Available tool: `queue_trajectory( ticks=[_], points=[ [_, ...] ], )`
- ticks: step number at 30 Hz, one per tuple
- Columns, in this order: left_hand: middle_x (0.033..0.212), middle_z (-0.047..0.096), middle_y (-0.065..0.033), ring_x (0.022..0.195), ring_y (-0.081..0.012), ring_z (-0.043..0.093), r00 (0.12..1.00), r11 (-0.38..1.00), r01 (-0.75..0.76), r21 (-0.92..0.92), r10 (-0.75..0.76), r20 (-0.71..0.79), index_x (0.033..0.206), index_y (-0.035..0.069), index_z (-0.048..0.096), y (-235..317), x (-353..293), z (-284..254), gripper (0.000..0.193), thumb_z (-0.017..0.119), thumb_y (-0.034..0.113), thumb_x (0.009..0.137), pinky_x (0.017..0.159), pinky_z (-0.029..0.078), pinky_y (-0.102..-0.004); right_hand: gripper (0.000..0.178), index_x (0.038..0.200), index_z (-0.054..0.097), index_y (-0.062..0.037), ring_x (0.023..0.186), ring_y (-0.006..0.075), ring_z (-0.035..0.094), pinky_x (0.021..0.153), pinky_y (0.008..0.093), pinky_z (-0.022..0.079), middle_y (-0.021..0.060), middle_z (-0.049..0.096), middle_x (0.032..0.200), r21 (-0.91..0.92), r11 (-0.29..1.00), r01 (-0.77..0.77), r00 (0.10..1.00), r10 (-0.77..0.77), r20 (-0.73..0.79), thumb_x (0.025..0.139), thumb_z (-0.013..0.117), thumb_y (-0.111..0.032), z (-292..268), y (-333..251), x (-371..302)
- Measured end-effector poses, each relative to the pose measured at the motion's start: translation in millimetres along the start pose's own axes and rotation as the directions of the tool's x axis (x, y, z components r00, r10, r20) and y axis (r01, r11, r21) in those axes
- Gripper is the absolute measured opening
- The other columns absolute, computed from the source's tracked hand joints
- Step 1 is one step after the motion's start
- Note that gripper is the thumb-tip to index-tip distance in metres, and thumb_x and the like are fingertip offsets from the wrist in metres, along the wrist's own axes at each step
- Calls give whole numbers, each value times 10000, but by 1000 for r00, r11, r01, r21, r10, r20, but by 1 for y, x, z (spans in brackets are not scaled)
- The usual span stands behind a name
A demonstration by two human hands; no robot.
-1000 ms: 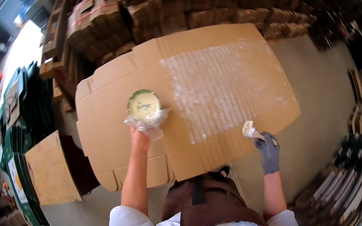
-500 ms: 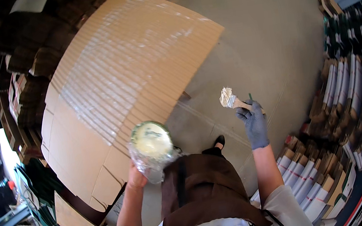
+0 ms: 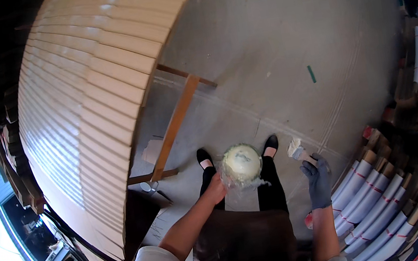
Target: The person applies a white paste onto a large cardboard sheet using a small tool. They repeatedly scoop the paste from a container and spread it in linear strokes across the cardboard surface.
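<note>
My bare left hand point(image 3: 215, 188) grips the side of a round tub point(image 3: 242, 162) wrapped in crinkled clear plastic. Pale cream paste shows inside it, seen from above. Out to the right, my right hand point(image 3: 318, 181), in a grey knit glove, is closed round the handle of a paintbrush point(image 3: 295, 148) whose bristles are caked with the same pale stuff. Both hands are apart, held above the floor. To the left lies a stack of large cardboard sheets point(image 3: 106, 100), staggered in overlapping strips, with shiny wet-looking streaks on them.
A wooden stand point(image 3: 180, 118) shows beneath the cardboard's right edge, with a small magnifier-like object point(image 3: 147, 186) near its foot. On the concrete floor lies a green strip point(image 3: 311, 74). Tied bundles of white and brown board point(image 3: 357, 183) stand at the lower right.
The view has turned, and the cardboard stack now sits farther left. My left hand has brought the tub away from the cardboard, in front of my body. The brush stays in my right hand.
</note>
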State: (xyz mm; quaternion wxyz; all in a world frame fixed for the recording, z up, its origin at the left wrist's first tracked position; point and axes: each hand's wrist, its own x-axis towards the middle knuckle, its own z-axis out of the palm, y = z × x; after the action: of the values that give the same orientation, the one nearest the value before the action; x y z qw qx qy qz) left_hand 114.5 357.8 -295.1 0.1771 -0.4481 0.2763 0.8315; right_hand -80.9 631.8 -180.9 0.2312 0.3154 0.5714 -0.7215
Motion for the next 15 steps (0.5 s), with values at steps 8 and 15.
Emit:
queue_trajectory(
  ticks=[8,15],
  points=[
    [1367,549,-54,1211,-224,565,934,954,-223,202,268,-235,1417,184,432,10,231,-194,405,467,277,1024,950,514,-440,259,1156,564,16,898,234,694,839,354,578,157,642,1078,-31,977,-213,970,215,111,1013,513,-193,10,155,86],
    [1400,526,-98,1255,-267,531,705,774,-600,-201,394,-589,1383,56,467,81,341,-292,414,480,240,1013,1058,458,-426,255,1134,557,29,899,229,687,851,354,572,181,650,1089,-220,949,-224,946,266,185,1015,492,-187,1,220,162]
  ],
)
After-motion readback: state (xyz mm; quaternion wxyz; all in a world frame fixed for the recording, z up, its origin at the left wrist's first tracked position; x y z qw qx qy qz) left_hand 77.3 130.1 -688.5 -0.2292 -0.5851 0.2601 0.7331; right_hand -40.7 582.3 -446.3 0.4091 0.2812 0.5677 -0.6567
